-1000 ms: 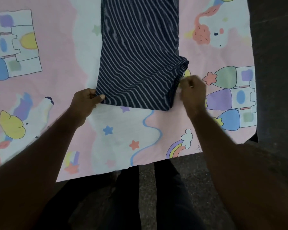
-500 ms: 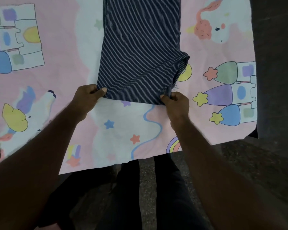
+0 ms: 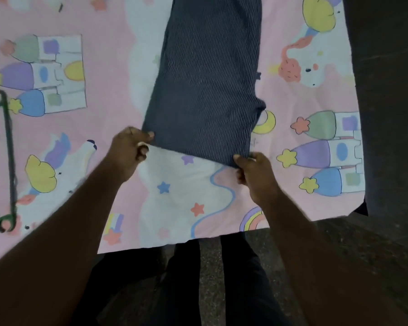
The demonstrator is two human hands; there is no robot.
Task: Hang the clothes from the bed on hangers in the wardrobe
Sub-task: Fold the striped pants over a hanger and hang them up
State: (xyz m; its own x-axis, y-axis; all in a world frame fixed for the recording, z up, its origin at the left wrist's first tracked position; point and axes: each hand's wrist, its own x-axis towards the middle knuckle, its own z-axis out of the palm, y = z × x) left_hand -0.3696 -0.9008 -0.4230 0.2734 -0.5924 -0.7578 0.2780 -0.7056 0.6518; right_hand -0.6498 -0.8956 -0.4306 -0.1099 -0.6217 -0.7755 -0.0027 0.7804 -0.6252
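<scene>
Pinching striped garment on bedsheet — left hand, right hand

Both arms stretched forward; left grip, right grip pinching, fingers curled.

Both hands pinch the striped garment's near corners (on the patterned bedsheet).

The dark blue garment with thin pale stripes lies flat, it seems folded, on the pink cartoon bedsheet; a green hanger lies well apart at left.
</scene>
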